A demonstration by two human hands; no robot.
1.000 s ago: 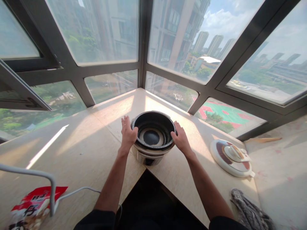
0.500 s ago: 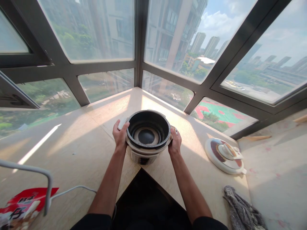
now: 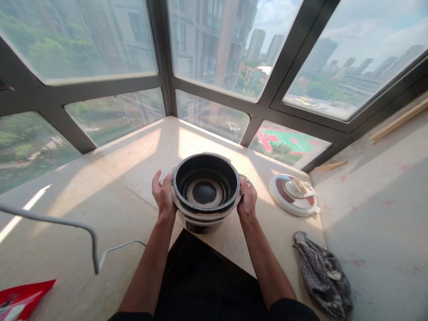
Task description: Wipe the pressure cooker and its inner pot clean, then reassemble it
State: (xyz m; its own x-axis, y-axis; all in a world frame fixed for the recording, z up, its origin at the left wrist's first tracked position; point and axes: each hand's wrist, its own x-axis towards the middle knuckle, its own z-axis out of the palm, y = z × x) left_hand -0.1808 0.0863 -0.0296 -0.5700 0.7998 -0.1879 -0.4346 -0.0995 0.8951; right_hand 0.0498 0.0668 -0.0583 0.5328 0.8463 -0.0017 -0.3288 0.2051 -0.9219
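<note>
A white rice cooker body (image 3: 203,218) with a dark, empty inner well stands open at the inner corner of the beige counter (image 3: 127,178). My left hand (image 3: 163,196) is wrapped round its left side handle. My right hand (image 3: 248,198) grips the right side handle in the same way. Both hands have their fingers curled under the rim. The cooker's lid (image 3: 293,194), white with a brown ring and a handle on top, lies flat on the counter to the right.
A grey cloth (image 3: 323,276) is crumpled at the counter's right front. A white cable (image 3: 83,232) arcs over the left part. A red packet (image 3: 20,301) shows at the bottom left. Windows enclose the counter's far sides, and a dark gap opens below the cooker.
Both hands went from resting flat against the cooker's rim to gripping its side handles. The cooker has come slightly nearer to me and the view has swung to the right.
</note>
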